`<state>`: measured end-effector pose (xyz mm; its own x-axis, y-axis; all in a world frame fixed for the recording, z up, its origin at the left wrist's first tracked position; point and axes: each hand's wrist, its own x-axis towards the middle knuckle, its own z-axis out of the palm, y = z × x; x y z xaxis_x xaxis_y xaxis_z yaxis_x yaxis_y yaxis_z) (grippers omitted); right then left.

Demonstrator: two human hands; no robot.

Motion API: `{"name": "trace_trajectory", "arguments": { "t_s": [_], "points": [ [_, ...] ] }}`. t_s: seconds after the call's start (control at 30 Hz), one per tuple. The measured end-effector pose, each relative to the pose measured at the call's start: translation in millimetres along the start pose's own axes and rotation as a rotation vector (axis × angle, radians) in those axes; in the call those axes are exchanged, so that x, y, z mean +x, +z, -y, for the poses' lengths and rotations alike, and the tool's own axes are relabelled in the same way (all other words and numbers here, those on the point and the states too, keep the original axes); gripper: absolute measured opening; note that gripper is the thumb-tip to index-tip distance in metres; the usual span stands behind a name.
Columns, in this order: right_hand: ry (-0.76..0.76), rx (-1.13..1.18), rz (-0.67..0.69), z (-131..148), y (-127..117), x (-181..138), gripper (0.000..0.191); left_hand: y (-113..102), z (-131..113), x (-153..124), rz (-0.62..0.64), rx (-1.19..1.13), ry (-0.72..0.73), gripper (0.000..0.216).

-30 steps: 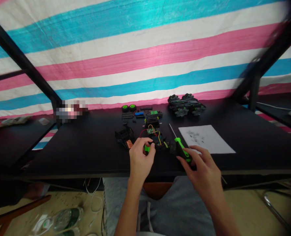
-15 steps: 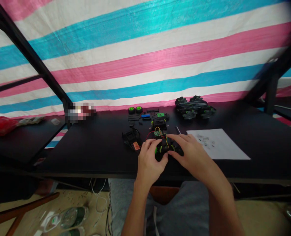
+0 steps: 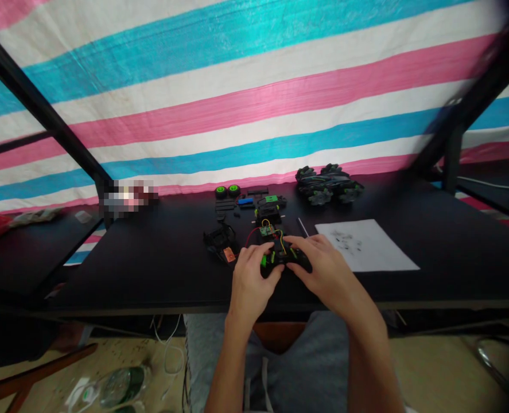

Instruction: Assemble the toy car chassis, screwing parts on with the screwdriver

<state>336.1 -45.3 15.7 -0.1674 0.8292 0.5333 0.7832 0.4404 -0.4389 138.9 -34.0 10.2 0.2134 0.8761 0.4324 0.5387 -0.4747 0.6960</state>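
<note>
Head view puts our left hand [image 3: 251,281] and our right hand [image 3: 327,272] at a black chassis part [image 3: 286,264] with green trim, near the front edge of the worktop [image 3: 142,275]. As far as we can judge, much is already apart: two green-hubbed wheels [image 3: 227,191] sit at the back, a blue cylinder [image 3: 245,201] lies loose beside black strips, and an open black frame [image 3: 220,240] stands off to the left. Small dark bits [image 3: 346,241] lie on a white sheet [image 3: 383,255] to the right. What remains joined, it seems, is the wiring: yellow wires [image 3: 282,244] run between the green circuit board [image 3: 267,231] and the chassis part, and a red wire [image 3: 251,234] leads off leftward.

The chassis part lies between our two hands, just nearer to us than the board. Our left fingers are clamped on its left end and our right fingers on its right end, thumbs along the near side and index fingers toward the far side. Whether it rests on the worktop or is slightly lifted, we cannot tell. A thin metal shaft [image 3: 303,227] pokes out just beyond our right hand.
</note>
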Motion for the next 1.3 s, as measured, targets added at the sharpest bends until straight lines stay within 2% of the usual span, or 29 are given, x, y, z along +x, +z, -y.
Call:
{"name": "trace_trajectory", "arguments": {
  "t_s": [0.53, 0.7, 0.83, 1.3],
  "points": [
    [-0.013, 0.048, -0.04, 1, -3, 2, 0.032, -1, -2, -1, -0.085, -0.056, 0.025, 0.03],
    [0.039, 0.044, -0.103, 0, -2, 4, 0.029, 2, -3, 1, -0.132, -0.084, 0.025, 0.033],
    [0.068, 0.058, -0.134, 1, 0, 9, 0.029, 0, -2, 4, -0.11, -0.071, 0.053, 0.04],
    [0.114, 0.141, -0.048, -4, -15, 48, 0.023, -13, 2, 32, -0.091, 0.001, 0.043, 0.027]
  ]
}}
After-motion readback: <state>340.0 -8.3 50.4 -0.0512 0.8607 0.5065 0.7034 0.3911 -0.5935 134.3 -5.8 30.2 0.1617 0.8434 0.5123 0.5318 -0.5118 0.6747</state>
